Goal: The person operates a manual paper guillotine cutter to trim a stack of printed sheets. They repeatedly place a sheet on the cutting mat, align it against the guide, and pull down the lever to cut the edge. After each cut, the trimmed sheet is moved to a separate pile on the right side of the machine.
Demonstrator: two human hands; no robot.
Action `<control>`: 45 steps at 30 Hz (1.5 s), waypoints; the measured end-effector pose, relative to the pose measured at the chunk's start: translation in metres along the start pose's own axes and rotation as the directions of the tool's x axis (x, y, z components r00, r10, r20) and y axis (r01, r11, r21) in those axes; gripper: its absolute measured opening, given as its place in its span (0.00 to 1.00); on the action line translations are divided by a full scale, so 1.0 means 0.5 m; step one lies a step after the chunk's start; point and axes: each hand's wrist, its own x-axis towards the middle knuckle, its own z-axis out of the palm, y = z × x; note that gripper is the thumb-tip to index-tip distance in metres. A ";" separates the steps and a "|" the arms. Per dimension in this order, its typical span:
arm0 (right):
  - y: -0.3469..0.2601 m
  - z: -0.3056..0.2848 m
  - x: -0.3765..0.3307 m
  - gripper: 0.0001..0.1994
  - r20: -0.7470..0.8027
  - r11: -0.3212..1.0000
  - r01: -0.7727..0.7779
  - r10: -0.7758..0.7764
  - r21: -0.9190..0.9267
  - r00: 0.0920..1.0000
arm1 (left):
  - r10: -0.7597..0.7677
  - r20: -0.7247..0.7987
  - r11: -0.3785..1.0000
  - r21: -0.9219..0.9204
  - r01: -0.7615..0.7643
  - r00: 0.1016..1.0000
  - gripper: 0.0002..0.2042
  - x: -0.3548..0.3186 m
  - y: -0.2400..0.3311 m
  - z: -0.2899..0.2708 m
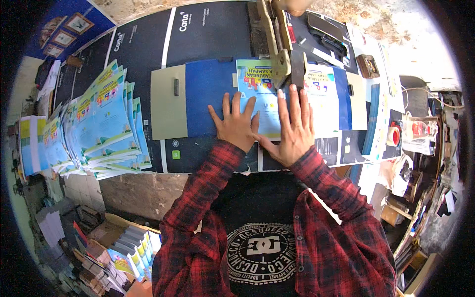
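Observation:
A light-blue printed sheet (324,111) with colourful pictures lies across a blue board (204,96) that has grey-beige ends. My left hand (234,123) rests flat at the sheet's left edge, fingers spread over the board and the sheet. On the sheet's middle lies my right hand (294,126), its fingers stretched out and pointing away from me. The two thumbs nearly meet near the front edge. Just beyond my right fingertips, the metal arm (281,64) of a bench tool reaches down over the sheet, and its dark tip hides part of the print. Neither hand grips anything.
Fanned stacks of matching printed sheets (101,119) cover the table's left end. At the right are a small open box (368,66), a stack of blue-edged sheets (373,121) and a red tape roll (394,136). A dark phone-like device (325,27) lies at the back.

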 end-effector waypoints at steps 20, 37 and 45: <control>0.269 0.131 -0.132 0.52 0.146 0.912 -0.332 0.304 0.239 0.941 | -0.421 0.339 0.272 -0.838 0.474 0.841 0.19 0.042 -0.064 0.003; 0.161 0.121 -0.035 0.37 0.100 0.953 -0.299 0.293 0.055 0.951 | -0.464 0.651 -0.142 -0.724 0.675 0.601 0.14 0.055 -0.228 -0.065; 0.168 0.119 -0.031 0.36 0.124 0.957 -0.281 0.271 0.069 0.955 | -0.289 -0.378 0.950 -0.229 0.214 0.879 0.23 0.034 -0.206 -0.065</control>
